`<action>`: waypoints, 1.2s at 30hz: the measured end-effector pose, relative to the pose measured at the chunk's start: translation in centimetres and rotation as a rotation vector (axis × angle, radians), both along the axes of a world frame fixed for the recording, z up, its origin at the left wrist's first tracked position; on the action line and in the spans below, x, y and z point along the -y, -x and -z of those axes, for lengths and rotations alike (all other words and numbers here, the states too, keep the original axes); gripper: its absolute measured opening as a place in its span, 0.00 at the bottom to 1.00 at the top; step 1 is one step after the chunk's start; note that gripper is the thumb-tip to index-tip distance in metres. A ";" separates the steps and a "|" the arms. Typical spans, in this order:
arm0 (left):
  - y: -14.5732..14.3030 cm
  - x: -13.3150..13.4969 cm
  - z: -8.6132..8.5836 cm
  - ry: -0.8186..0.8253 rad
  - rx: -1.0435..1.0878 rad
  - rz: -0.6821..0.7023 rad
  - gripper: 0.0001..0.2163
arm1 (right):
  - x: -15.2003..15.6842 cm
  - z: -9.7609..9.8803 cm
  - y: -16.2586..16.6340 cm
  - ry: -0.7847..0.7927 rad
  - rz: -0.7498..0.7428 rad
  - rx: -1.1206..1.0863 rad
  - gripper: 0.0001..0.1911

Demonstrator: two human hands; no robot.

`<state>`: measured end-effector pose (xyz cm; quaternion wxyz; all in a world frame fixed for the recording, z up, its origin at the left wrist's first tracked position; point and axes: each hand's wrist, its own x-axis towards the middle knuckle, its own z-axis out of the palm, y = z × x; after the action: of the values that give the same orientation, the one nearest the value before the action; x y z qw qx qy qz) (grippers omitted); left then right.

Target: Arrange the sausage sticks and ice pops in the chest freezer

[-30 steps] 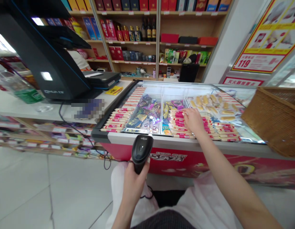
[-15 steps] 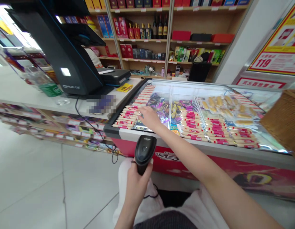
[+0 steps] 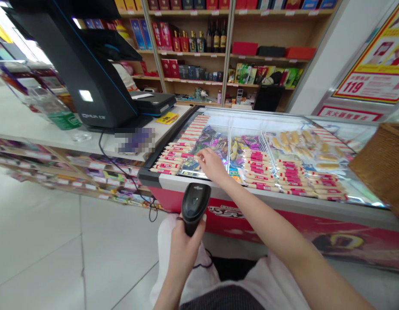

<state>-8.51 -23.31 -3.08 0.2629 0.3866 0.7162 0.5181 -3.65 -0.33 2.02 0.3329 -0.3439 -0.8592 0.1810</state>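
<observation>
My left hand [image 3: 185, 243] is wrapped around the handle of a black barcode scanner [image 3: 196, 202], held upright in front of the freezer. Over the freezer's left end is my right hand [image 3: 214, 165], its fingertips pinched on the end of a wrapped sausage [image 3: 187, 155] with a red label. That sausage points left, above a stack of similar sausages [image 3: 168, 159] lying on the glass near the corner. More sausages [image 3: 256, 167] lie in rows to the right of this hand. Beneath the glass are purple and yellow ice cream packs [image 3: 215, 140].
A black checkout machine [image 3: 99, 86] stands on the white counter [image 3: 122, 148] at left, with a clear bottle [image 3: 62, 116] beside it. A cable [image 3: 113, 168] hangs down the counter's front. At right, a brown woven basket [image 3: 383, 163] rests on the freezer [image 3: 315, 228]. Stocked shelves [image 3: 193, 54] line the back.
My right hand has moved a little to the right from the sausage stack, with a sausage's end at its fingertips. The scanner in my left hand stays almost still.
</observation>
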 end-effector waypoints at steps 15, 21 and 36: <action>-1.0 -1.1 -0.4 0.067 0.016 0.028 0.21 | 2.6 1.8 -7.2 0.073 -0.004 -0.216 0.05; -0.8 -1.2 -0.4 0.066 0.039 0.045 0.21 | 2.4 2.1 -7.4 0.060 0.008 -0.242 0.05; -1.3 -1.1 -0.4 0.042 -0.016 0.001 0.20 | 1.4 -0.6 -14.4 -0.216 0.263 -0.197 0.08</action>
<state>-7.25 -22.22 -2.67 0.2654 0.3854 0.7289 0.4997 10.70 -1.73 2.65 0.4711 -0.3958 -0.7847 0.0754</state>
